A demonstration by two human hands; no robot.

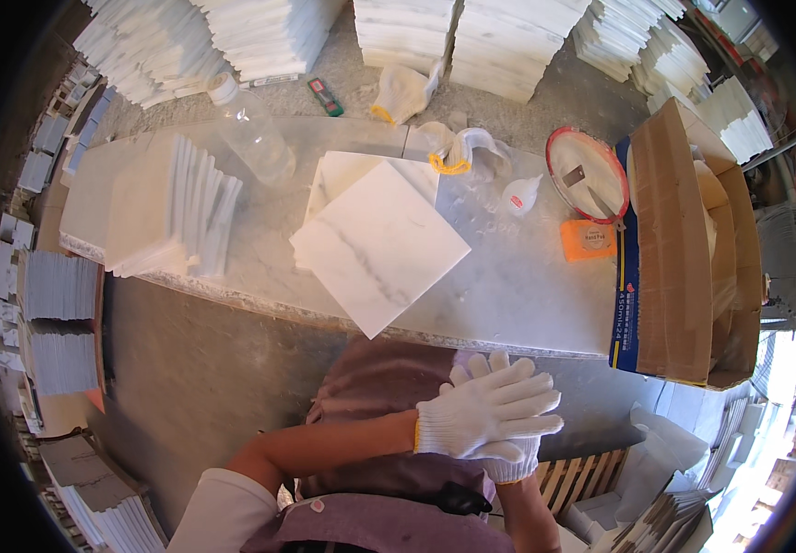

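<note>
Both hands wear white knit gloves with yellow cuff edges and are pressed together in front of my body, just off the table's near edge. My left hand [485,410] lies across the right one, its fingers stretched out and apart, holding nothing. Beneath it, my right hand [514,468] is mostly hidden; some extended fingertips show above the left hand. Beyond them on the stone-topped table [518,304], a square white marble tile [384,249] with grey veins lies turned on top of other tile [347,170].
Leaning tiles [144,212] and a clear plastic bottle [255,138] occupy the table's left. Loose gloves [467,152], a white squeeze bottle [521,195], a red-rimmed dish [587,152] with a blade tool, an orange pad [589,240] and an open cardboard box [674,249] stand right. Tile stacks [407,32] line the back.
</note>
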